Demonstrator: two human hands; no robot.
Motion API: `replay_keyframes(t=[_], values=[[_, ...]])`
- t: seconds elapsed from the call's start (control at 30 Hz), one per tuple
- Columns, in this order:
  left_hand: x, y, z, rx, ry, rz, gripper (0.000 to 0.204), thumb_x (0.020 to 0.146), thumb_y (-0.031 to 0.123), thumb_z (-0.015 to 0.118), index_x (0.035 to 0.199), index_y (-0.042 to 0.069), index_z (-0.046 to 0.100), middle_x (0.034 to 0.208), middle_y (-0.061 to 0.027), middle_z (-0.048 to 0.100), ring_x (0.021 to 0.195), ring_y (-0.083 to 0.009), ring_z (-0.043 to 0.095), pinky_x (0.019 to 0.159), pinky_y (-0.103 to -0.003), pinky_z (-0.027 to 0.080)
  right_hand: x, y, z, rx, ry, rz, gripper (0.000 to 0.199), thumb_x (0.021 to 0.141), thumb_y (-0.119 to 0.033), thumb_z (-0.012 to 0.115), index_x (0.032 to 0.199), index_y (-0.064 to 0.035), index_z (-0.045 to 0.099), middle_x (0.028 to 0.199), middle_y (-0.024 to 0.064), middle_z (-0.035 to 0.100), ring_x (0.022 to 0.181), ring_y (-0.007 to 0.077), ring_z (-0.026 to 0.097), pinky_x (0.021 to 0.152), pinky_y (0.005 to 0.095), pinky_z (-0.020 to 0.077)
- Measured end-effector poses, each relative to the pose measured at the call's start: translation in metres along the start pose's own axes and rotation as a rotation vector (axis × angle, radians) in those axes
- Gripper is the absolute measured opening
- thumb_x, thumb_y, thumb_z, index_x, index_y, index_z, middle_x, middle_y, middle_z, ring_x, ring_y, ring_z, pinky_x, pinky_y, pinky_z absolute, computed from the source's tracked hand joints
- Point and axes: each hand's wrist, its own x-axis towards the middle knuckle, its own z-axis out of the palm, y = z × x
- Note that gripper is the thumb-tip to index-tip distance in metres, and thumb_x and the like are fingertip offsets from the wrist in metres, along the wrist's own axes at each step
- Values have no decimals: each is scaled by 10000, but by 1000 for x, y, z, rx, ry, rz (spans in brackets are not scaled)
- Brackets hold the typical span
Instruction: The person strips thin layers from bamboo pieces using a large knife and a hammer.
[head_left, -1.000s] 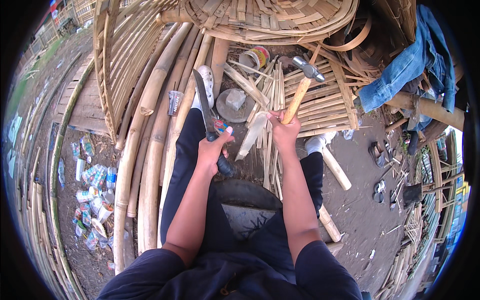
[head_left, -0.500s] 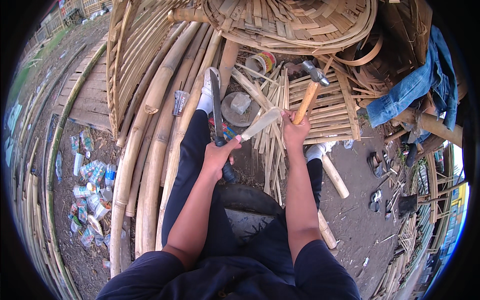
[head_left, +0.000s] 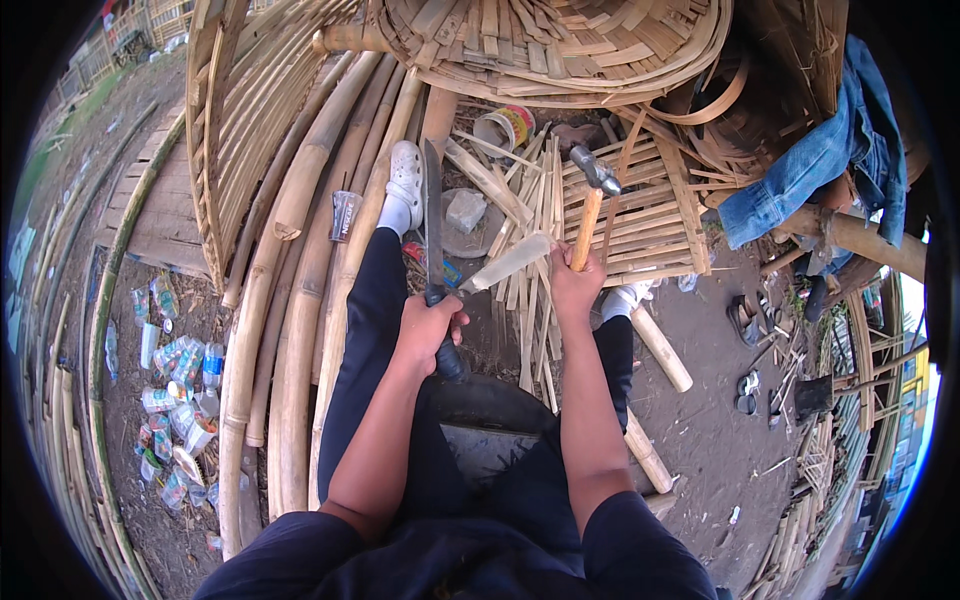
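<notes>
Outdoors on bare dirt ground [head_left: 720,420] strewn with bamboo poles [head_left: 300,300] and split strips, the left hand [head_left: 428,328] grips a long knife [head_left: 433,225] pointing away. The right hand [head_left: 575,285] clenches a hammer [head_left: 590,205] and a bamboo strip [head_left: 510,262] above woven slats [head_left: 640,215].

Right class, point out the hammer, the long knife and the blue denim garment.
hammer [head_left: 596,172], head view, on its metal head.
long knife [head_left: 433,215], head view, mid-blade.
blue denim garment [head_left: 815,165], head view, on its draped middle.

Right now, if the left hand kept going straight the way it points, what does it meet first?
The left hand, gripping a long knife, points up-frame along the blade. First in that line looks like the flat grey stone beside the blade tip, then the bamboo pole beyond. Depth is unclear, so the blade may pass above the stone.
</notes>
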Motion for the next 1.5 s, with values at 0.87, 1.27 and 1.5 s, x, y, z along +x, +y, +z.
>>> replay_keyframes(t=[0.87,1.27,1.5], values=[[-32,-22,42,583,-312,0,78,711,32,603,758,14,543,614,-64,555,513,-161,543,494,-332,421,-12,6,-9,-90,68,124,269,787,0,728,687,-26,480,755,96,653,775,143,656,699,290,516],[-49,-3,30,87,-590,-243,173,890,114,653,969,40,519,730,-62,572,583,-141,561,522,-279,471,-17,3,-9,-190,52,150,153,764,-90,739,800,36,660,702,79,661,632,131,609,630,297,498],[-51,-2,22,99,-597,-211,271,887,92,646,1120,34,521,679,-17,492,509,-116,485,507,-279,436,-22,10,-8,-9,88,195,273,761,5,745,667,-22,490,711,75,630,752,139,650,668,296,503]])
